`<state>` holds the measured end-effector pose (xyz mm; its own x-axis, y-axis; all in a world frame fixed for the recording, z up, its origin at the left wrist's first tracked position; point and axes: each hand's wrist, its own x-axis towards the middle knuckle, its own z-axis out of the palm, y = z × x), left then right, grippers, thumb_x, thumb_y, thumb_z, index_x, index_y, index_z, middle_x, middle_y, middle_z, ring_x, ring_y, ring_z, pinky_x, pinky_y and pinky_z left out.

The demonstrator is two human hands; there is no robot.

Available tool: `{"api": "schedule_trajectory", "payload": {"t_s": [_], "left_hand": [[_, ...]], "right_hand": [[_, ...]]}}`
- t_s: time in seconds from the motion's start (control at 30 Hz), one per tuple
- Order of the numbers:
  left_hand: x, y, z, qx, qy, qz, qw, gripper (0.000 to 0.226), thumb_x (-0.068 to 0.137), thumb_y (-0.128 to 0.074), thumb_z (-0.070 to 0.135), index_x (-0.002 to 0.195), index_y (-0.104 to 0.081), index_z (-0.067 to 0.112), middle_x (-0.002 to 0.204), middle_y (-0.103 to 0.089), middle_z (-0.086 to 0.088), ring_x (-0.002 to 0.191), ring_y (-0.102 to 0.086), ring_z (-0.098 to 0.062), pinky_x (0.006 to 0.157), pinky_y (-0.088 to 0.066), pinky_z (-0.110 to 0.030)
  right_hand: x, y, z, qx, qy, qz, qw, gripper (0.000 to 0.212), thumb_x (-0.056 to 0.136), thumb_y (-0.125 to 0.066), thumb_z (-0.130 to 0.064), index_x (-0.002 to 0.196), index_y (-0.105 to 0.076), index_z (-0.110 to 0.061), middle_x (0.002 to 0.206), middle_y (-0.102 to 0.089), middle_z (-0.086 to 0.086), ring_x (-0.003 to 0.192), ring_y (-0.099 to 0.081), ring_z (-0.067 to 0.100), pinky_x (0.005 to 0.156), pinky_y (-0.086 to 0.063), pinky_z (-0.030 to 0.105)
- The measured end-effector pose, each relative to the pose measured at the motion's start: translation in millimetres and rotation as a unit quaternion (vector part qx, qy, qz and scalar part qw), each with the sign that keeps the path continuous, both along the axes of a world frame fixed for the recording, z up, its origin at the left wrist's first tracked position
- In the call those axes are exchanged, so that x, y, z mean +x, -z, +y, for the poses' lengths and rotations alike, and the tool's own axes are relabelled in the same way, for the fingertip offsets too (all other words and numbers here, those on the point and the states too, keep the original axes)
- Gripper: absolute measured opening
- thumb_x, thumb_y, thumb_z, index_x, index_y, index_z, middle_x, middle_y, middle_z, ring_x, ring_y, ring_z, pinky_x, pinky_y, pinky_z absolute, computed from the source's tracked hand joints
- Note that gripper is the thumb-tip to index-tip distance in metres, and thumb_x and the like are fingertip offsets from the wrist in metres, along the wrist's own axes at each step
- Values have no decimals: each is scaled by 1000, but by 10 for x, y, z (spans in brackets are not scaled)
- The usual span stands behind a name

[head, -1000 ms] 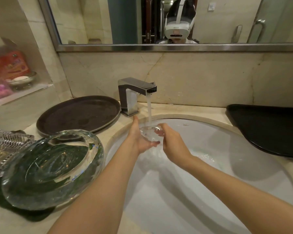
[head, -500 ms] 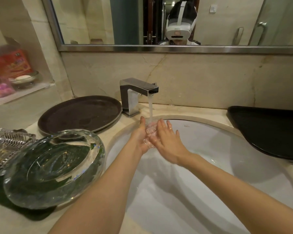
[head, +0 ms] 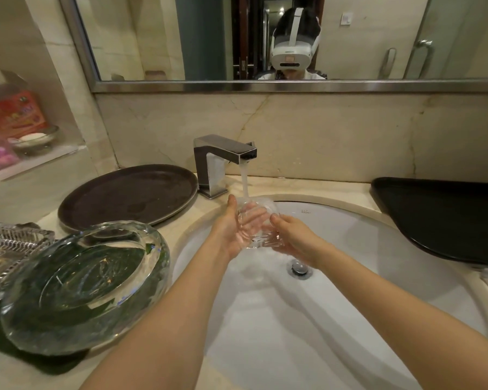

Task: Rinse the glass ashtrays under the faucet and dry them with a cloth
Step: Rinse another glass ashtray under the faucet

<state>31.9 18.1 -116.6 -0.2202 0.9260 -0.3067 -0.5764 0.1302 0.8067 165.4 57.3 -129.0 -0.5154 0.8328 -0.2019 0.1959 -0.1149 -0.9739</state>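
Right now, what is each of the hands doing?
Left hand: cups the small glass ashtray under the water.
Right hand: holds the same ashtray from the other side.

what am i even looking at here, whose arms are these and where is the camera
There is no machine here, just a person at a bathroom sink. The one picture comes from a camera worn on the person's head, looking forward and down, so the arms reaching in from below are their own; the mirror above shows the headset.

The left hand and right hand together hold a small clear glass ashtray under water running from the faucet.

On the counter to the left a large round glass ashtray lies on a dark green cloth, with a ribbed glass ashtray beside it. Behind them sits a round brown tray; a black tray is on the right.
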Motion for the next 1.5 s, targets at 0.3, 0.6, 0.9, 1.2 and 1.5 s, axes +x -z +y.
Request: {"api": "schedule_trajectory", "payload": {"t_s": [0.3, 0.6, 0.9, 1.2, 1.5], "left_hand": [[18, 35, 30, -127, -49, 69, 988, 46, 97, -34, 52, 78, -48, 12, 70, -48, -2, 64, -48, -16, 54, -37, -26], [-120, 91, 20, -101, -73, 20, 992, 24, 86, -64, 33, 81, -60, 10, 68, -65, 0, 59, -63, -10, 52, -51, -28], [-104, 107, 53, -107, -70, 34, 991, 27, 89, -62, 27, 103, -63, 3, 80, -58, -6, 80, -57, -20, 103, -40, -51], [-44, -8, -46, -88, 83, -47, 992, 77, 91, -37, 62, 137, -35, 1, 130, -47, -25, 115, -51, -41, 98, -40, -52], [-80, 71, 5, -89, -29, 87, 992, 27, 99, -45, 26, 120, -53, 10, 75, -68, -7, 68, -61, -22, 48, -53, -30]], "right_hand": [[-4, -86, -42, -71, 54, 203, 975, 9, 94, -47, -1, 96, -55, -4, 87, -66, 8, 79, -64, 15, 59, -43, 23], [-42, -71, -59, -111, 70, 258, 957, 17, 97, -44, -7, 87, -58, -6, 91, -68, 9, 76, -61, 17, 66, -44, 27], [32, -99, -15, -77, 39, 244, 966, 11, 94, -48, -4, 84, -49, -8, 94, -70, 10, 83, -71, 15, 61, -54, 29], [-46, -36, -146, 314, 21, -119, 942, 23, 78, -73, -10, 70, -52, -15, 78, -65, 5, 72, -56, 19, 54, -35, 15], [-32, 81, -239, 504, -158, -343, 777, 56, 96, -32, -48, 140, -34, -15, 147, -38, 0, 134, -33, 17, 107, -22, 33]]}}
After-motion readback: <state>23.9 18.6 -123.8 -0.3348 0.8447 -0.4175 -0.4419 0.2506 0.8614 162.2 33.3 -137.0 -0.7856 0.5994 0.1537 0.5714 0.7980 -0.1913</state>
